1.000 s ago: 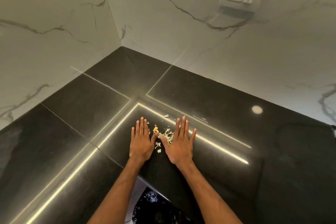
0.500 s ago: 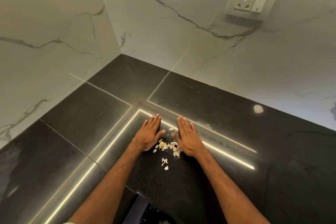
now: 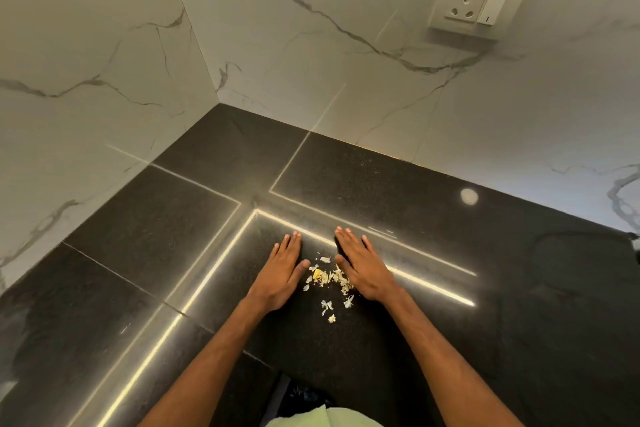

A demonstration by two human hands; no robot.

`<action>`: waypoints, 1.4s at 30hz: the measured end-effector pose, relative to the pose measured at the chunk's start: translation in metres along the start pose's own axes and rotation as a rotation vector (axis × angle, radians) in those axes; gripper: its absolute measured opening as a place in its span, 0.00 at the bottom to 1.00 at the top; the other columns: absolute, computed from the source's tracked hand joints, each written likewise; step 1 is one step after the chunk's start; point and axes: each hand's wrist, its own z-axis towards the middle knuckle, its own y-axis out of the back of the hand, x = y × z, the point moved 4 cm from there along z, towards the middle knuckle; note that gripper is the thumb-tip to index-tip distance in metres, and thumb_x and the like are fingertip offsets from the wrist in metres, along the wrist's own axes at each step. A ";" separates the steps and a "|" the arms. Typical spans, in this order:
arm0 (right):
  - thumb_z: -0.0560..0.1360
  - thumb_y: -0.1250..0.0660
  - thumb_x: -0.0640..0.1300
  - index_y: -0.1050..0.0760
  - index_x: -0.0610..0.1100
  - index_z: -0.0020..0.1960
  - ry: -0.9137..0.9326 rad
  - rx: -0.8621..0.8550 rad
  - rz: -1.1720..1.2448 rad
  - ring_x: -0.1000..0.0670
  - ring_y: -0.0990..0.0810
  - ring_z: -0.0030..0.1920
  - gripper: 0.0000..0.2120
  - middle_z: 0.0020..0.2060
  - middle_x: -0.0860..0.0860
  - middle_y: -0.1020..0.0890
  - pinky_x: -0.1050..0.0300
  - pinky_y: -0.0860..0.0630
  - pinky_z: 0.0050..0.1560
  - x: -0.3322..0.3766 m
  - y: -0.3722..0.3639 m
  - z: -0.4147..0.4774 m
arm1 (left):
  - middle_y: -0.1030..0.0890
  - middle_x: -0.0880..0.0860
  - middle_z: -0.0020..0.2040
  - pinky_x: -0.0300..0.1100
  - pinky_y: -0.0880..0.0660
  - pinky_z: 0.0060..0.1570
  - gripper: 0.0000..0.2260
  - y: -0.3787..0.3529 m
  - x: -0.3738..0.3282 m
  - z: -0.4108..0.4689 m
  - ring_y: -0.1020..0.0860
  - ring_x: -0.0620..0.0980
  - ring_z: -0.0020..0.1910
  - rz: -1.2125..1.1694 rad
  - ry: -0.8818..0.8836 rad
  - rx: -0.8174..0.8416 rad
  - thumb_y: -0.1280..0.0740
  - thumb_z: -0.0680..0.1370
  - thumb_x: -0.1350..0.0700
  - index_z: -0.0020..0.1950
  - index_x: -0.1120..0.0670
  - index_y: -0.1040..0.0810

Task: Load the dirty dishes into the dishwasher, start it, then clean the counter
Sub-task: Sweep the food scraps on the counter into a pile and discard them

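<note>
Black stone tabletop (image 3: pixel 450 288) carries a small heap of pale food scraps (image 3: pixel 329 279) between the left hand (image 3: pixel 280 274) and right hand (image 3: pixel 363 269), both flat with fingers straight, palms down.

Both hands lay flat on the black worktop (image 3: pixel 485 288), the left hand (image 3: pixel 278 276) and right hand (image 3: pixel 365 269) with straight fingers (image 3: pixel 346 239) flanking a small heap of pale scraps (image 3: pixel 329 279), while a socket (image 3: pixel 476 2) sat on the marble wall (image 3: pixel 311 62) behind.
</note>
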 end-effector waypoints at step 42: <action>0.79 0.33 0.41 0.21 0.41 0.56 0.290 -0.283 -0.103 0.49 0.25 0.59 0.08 0.54 0.48 0.22 0.54 0.23 0.59 0.047 -0.036 -0.037 | 0.31 0.45 0.75 0.44 0.40 0.75 0.48 -0.018 -0.031 -0.036 0.33 0.41 0.74 -1.273 0.275 -0.411 0.41 0.69 0.23 0.79 0.53 0.42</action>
